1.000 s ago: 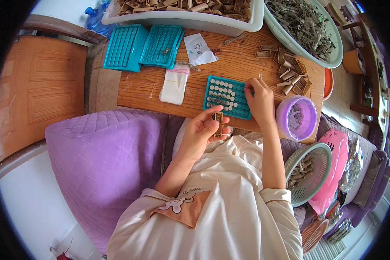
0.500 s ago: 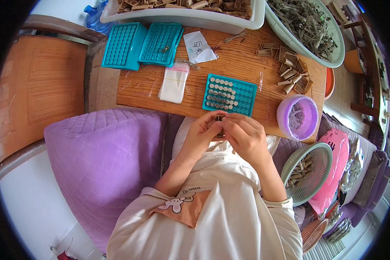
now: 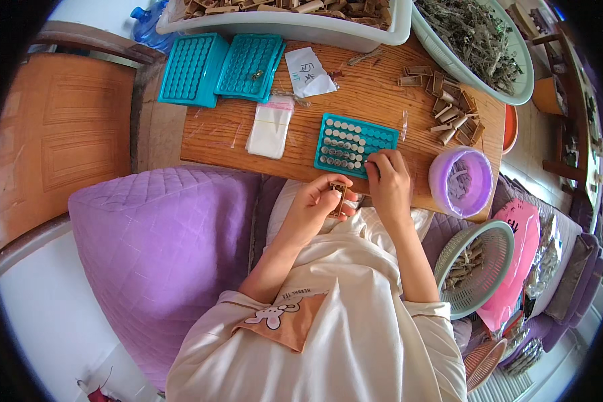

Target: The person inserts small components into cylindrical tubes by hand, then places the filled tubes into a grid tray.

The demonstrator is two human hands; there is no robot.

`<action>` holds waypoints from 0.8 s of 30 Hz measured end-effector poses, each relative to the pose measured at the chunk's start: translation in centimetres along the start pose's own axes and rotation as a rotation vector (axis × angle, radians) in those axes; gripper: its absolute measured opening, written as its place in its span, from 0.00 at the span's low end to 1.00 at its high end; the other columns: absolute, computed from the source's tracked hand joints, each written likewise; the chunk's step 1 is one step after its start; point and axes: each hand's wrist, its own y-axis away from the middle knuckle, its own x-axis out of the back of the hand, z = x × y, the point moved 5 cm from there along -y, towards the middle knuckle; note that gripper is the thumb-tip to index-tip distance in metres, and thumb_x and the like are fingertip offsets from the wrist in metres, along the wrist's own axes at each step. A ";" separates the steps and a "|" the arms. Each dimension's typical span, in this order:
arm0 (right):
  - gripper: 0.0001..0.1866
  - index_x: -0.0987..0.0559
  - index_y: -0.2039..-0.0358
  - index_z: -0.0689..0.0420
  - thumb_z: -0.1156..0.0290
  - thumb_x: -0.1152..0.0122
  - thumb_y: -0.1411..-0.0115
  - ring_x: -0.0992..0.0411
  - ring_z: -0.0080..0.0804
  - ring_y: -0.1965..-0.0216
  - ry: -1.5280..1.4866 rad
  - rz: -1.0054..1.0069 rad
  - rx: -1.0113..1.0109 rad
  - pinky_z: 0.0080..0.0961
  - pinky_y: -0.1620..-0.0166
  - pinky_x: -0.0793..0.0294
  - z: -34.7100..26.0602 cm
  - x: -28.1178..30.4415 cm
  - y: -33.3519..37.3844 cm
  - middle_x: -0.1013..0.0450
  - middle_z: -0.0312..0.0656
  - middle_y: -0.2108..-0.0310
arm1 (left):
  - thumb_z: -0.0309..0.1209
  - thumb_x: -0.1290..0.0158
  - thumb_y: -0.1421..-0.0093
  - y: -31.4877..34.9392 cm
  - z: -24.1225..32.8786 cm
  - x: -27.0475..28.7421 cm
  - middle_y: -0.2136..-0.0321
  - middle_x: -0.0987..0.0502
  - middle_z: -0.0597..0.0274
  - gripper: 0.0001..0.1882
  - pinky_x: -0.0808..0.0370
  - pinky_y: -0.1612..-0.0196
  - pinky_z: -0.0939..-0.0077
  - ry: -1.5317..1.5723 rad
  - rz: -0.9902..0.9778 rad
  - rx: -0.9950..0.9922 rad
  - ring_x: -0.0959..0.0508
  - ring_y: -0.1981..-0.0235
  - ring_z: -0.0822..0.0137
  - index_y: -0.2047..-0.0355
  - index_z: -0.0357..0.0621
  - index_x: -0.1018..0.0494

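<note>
- Near the middle of the frame, just above the person's lap, the left hand (image 3: 312,204) is clamped on a small brown piece (image 3: 338,194), its thumb across the open face; I'd say that grip keeps the hollow side turned up and steady.
- Right beside it, the right hand (image 3: 391,185) reaches over the lower right corner of a teal tray (image 3: 380,137), fingertips bunched close; I cannot tell from where I stand whether anything is pinched there.
- Round discs sit in the tray's left part, white ones (image 3: 345,126) in the upper rows and silvery ones (image 3: 337,153) lower down; the cups seem to keep each one apart and easy to pick up.
- Farther right, a purple tub (image 3: 442,171) holds greyish scraps (image 3: 459,182), and above it loose brown pieces (image 3: 447,110) lie heaped, probably to be within the right hand's reach.
- Left of the tray lies a banded stack of clear bags (image 3: 270,130); beyond, at upper left, teal trays (image 3: 191,70) are piled, likely to save room.
- Along the top edge, a white bin (image 3: 301,23) brims with more brown pieces, and a pale green basin (image 3: 516,84) at upper right is full of grey-green tangled stuff.
- At lower right, a green basket (image 3: 506,261) tilts, brown pieces inside.
</note>
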 end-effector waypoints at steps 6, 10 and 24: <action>0.08 0.28 0.75 0.61 0.83 0.44 0.59 0.32 0.38 0.70 -0.411 0.093 0.013 0.26 0.70 0.31 -2.7 3.1 0.8 0.33 0.44 0.69 | 0.31 0.59 0.43 0.5 0.5 -1.0 0.70 0.28 0.59 0.14 0.26 0.70 0.80 0.032 -0.025 0.030 0.25 0.72 0.70 0.58 0.37 0.38; 0.09 0.28 0.75 0.61 0.83 0.42 0.61 0.31 0.35 0.71 -0.373 0.127 0.225 0.25 0.70 0.30 -5.1 3.8 1.9 0.32 0.43 0.69 | 0.30 0.58 0.43 1.0 0.7 -1.6 0.66 0.30 0.60 0.16 0.25 0.66 0.79 0.029 -0.056 -0.043 0.27 0.68 0.73 0.56 0.36 0.40; 0.10 0.29 0.75 0.61 0.82 0.42 0.62 0.32 0.37 0.70 -0.455 -0.171 0.106 0.27 0.68 0.30 -4.0 4.1 2.1 0.34 0.43 0.71 | 0.27 0.56 0.44 1.1 0.1 -1.9 0.66 0.30 0.60 0.19 0.27 0.66 0.80 -0.201 -0.164 0.042 0.28 0.67 0.73 0.53 0.33 0.42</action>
